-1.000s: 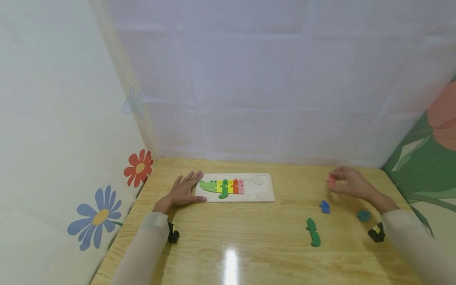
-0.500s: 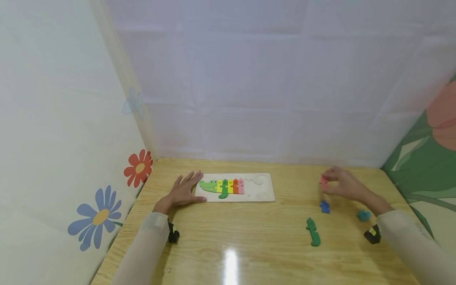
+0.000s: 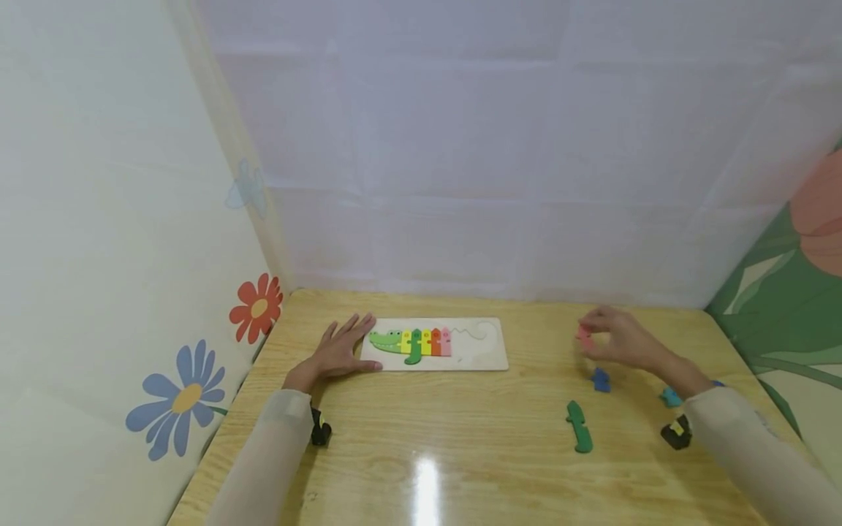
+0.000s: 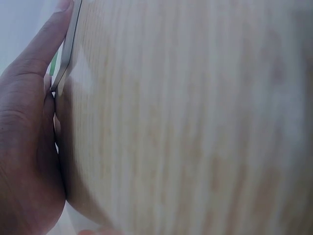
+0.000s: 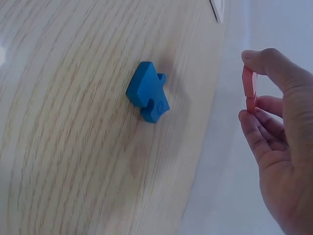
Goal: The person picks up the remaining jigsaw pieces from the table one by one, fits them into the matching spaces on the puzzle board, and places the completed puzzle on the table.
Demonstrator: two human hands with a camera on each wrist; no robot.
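Pink pc (image 5: 249, 84) pinched, R hand (image 3: 620, 339); blue pc (image 5: 148, 90) nr; L hand (image 3: 335, 355) splayed at board (image 3: 483, 356) end.

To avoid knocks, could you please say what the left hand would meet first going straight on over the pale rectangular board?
Probably the flat green crocodile head, though the left hand may pass above it.
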